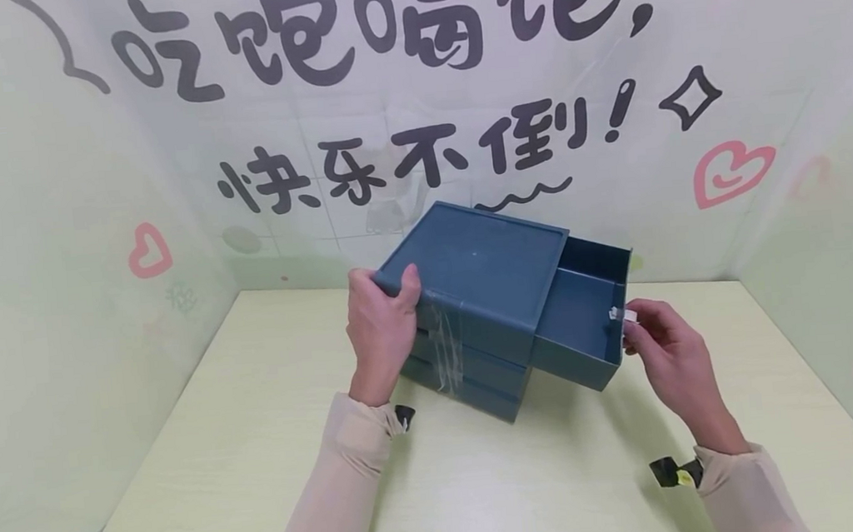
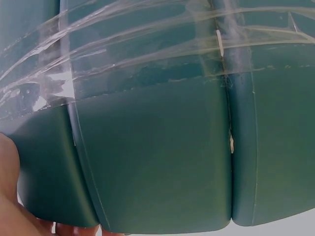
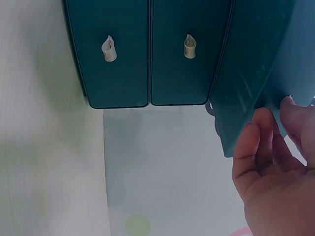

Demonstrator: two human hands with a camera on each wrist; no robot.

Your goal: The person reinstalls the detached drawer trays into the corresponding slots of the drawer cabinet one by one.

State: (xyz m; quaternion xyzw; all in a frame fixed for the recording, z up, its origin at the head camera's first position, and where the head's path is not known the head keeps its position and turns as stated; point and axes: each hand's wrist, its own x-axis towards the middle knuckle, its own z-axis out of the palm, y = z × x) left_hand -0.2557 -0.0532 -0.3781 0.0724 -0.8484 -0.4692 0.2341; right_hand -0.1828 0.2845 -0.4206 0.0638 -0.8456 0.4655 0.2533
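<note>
A dark blue-green plastic drawer cabinet (image 1: 471, 262) stands angled on the table, its top drawer (image 1: 573, 361) pulled out to the right with nothing visible inside. My left hand (image 1: 383, 324) grips the cabinet's left end, thumb on the top edge. At the drawer's front, my right hand (image 1: 674, 355) pinches a small white pull tab (image 1: 630, 316). Two lower drawers, one with a pale loop pull (image 3: 190, 46) and the other with a matching loop (image 3: 109, 49), are closed in the right wrist view. Wrinkled clear tape (image 2: 147, 44) crosses the cabinet's side.
The cabinet rests on a pale wood-grain table (image 1: 258, 413). Behind it hangs a white printed sheet (image 1: 383, 102) with dark lettering, and similar sheets enclose the left and right sides. Dark wrist camera straps show at both sleeves.
</note>
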